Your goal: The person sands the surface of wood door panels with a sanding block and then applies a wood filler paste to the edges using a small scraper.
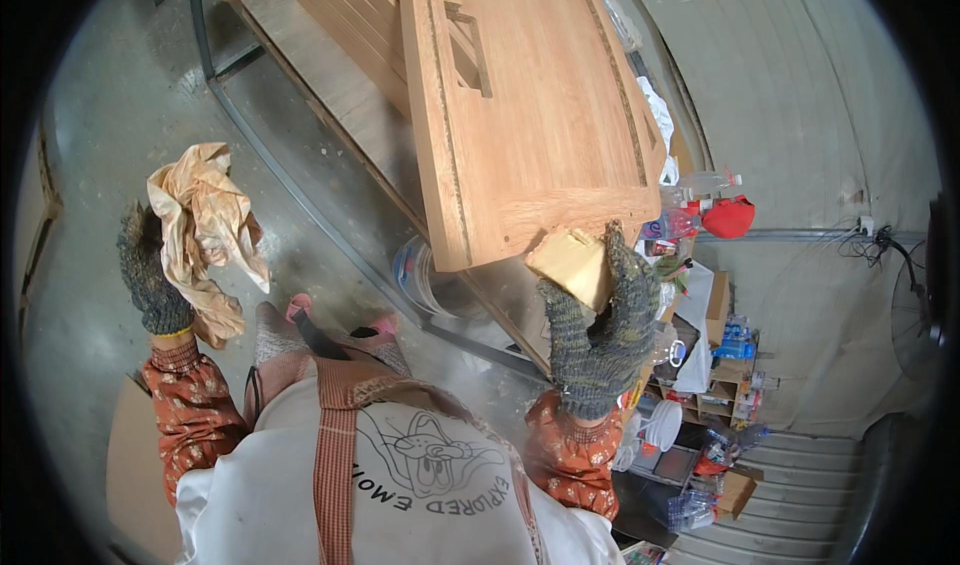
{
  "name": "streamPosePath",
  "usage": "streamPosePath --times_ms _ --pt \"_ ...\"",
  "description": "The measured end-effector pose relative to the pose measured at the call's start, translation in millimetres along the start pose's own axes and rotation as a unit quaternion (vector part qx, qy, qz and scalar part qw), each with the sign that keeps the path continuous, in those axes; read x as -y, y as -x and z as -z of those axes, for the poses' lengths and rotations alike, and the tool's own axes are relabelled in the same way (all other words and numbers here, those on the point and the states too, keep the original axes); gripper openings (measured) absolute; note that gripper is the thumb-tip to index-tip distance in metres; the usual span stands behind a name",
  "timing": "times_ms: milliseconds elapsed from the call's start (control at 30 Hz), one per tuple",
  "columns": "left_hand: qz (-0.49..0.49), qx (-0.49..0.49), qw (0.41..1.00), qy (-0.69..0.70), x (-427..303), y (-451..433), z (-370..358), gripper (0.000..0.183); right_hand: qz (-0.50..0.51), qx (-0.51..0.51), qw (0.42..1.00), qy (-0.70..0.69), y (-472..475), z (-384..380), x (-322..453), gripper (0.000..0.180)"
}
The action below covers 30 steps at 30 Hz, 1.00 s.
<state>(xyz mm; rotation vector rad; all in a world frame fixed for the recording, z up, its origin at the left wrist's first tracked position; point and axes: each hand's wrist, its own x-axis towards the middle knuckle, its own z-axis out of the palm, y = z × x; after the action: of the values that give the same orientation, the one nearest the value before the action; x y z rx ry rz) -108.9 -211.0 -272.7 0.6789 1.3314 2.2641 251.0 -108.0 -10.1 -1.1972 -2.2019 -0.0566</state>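
Note:
My left hand [154, 272], in a dark knitted work glove, holds a crumpled, brown-stained cloth [206, 220] out over the floor. The cloth hides part of the fingers. My right hand [604, 332], gloved the same way, grips a yellow sponge-like block [574, 265] between thumb and fingers. That block is at the near end of a wooden panel [540, 130]; whether it presses on the edge cannot be made out. The panel has a rectangular cutout near its left edge and dark grooves along both long sides.
More wooden boards [352, 32] lie beneath the panel on a metal-framed bench [330, 115]. A clear bucket [427, 276] stands under the bench. Plastic bottles [709, 182], a red item [727, 216] and shelves [716, 396] crowd the right side. A fan [911, 302] stands at far right.

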Motion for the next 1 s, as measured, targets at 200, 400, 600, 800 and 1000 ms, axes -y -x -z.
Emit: streamPosePath --times_ms 200,400,600,800,1000 --pt "-0.017 0.055 0.976 -0.208 14.1 7.1 20.6 0.035 0.019 0.050 0.996 0.071 -4.3 0.5 17.7 0.060" --pt "-0.031 0.088 0.969 -0.227 3.4 5.1 6.5 0.028 0.026 0.012 0.994 0.110 -1.4 5.2 4.8 0.058" --pt "-0.122 0.165 0.921 -0.333 -11.7 -1.1 5.2 0.032 0.000 0.065 0.992 0.110 -8.1 -0.8 34.0 0.056" --pt "-0.031 0.131 0.957 -0.259 -26.3 1.8 -10.3 0.031 0.001 0.019 0.991 0.134 -6.9 2.8 7.2 0.055" --pt "-0.172 0.168 0.886 -0.396 -22.8 0.2 -2.2 0.029 -0.010 0.041 0.988 0.149 -11.9 -3.8 14.0 0.059"
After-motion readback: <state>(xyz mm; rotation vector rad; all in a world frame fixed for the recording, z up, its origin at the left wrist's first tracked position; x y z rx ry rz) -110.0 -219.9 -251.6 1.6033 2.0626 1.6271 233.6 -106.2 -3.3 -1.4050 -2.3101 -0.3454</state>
